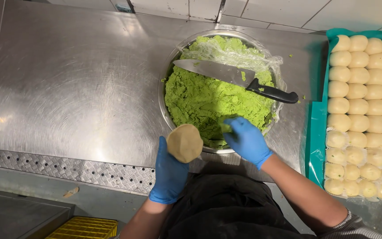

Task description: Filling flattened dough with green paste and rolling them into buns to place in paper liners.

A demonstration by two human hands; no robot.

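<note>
My left hand [169, 173], in a blue glove, holds a flat round disc of pale dough [185, 142] just in front of the steel bowl [171, 120]. My right hand [245, 138], also gloved in blue, pinches a small lump of green filling [224, 128] at the near edge of the bowl. The bowl is heaped with bright green paste [204, 95]. A large knife [226, 75] with a black handle lies across the top of the bowl, its blade pointing left.
A teal tray [317, 128] at the right holds several rows of pale dough balls [363, 106], the nearer ones under plastic wrap. The steel counter [76, 88] stretches left of the bowl. A yellow crate [85, 228] sits low at the front.
</note>
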